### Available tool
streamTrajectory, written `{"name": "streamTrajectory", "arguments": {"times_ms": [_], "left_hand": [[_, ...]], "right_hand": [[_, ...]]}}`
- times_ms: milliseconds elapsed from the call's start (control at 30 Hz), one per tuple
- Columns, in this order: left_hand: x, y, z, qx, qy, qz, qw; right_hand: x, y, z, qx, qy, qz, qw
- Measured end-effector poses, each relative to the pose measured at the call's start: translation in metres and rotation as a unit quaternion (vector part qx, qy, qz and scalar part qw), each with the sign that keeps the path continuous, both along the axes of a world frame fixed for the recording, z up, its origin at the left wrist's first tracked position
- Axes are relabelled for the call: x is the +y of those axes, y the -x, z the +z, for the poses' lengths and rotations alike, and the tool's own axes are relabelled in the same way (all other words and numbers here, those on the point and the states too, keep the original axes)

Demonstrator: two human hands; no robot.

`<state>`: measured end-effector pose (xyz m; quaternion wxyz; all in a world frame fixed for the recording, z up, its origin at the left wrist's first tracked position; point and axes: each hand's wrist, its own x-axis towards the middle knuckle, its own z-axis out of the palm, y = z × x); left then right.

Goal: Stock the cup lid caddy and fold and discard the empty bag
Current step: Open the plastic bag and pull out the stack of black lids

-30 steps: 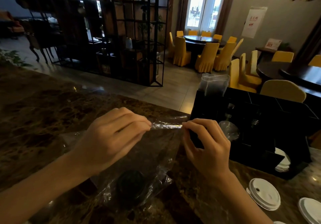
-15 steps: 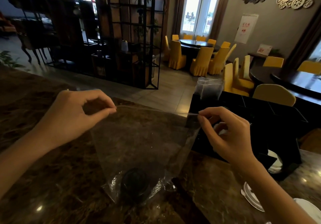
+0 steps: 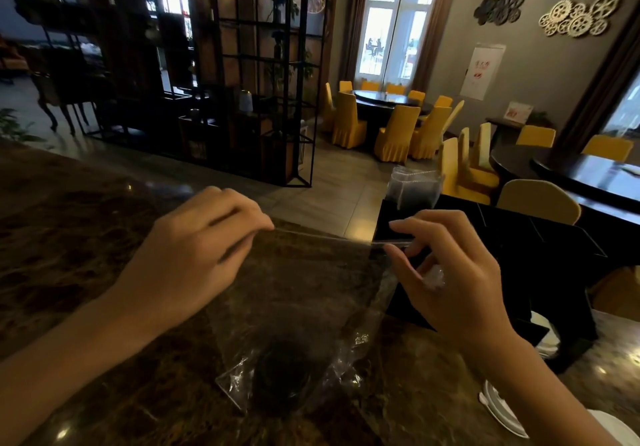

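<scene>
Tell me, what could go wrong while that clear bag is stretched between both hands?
The bag is held only by fingertip pinches of the left hand and right hand at its top edge; thin film could slip or tear. The dark round object in its bottom could drop out if the bag tips. White lids near the right forearm could be knocked off the counter.

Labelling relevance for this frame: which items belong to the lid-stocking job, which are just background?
Job:
- clear plastic bag, pinched by left hand and right hand
- dark round lids inside it
- black compartmented caddy
- white round lids on the counter

Background:
- yellow-covered chairs
- black metal shelving
</scene>
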<state>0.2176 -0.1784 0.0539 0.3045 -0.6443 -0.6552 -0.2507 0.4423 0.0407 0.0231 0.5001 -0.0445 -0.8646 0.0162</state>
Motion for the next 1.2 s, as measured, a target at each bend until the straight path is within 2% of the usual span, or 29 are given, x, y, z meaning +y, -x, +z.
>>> {"name": "streamTrajectory", "arguments": {"times_ms": [100,300,467,667,733,800,900,1000,1200], "left_hand": [[0.005,-0.005,0.005,0.014,0.045,-0.022,0.999],[0.014,0.007,0.015,-0.045,0.121,-0.059,0.990],[0.026,0.027,0.022,-0.040,0.179,-0.049,0.982],[0.044,0.035,0.032,-0.084,0.314,-0.053,0.944],[0.051,0.031,0.035,-0.032,0.345,-0.047,0.937],[0.058,0.024,0.036,0.057,0.363,-0.046,0.929],[0.067,0.012,0.034,0.187,0.420,-0.066,0.885],[0.073,0.005,0.027,0.278,0.458,-0.058,0.843],[0.060,0.020,-0.001,0.374,0.361,-0.065,0.852]], "right_hand": [[-0.007,0.007,0.003,-0.025,-0.034,0.032,0.999],[-0.012,0.019,0.021,-0.195,-0.016,0.050,0.979],[-0.003,0.037,0.036,-0.334,0.014,0.014,0.943],[0.006,0.055,0.050,-0.409,0.016,0.036,0.912],[0.007,0.058,0.052,-0.428,-0.001,0.047,0.903],[0.005,0.061,0.053,-0.459,-0.019,0.064,0.886],[0.000,0.063,0.051,-0.496,-0.050,0.069,0.864],[-0.004,0.063,0.047,-0.503,-0.109,0.057,0.855],[-0.007,0.059,0.032,-0.521,-0.180,0.013,0.834]]}}
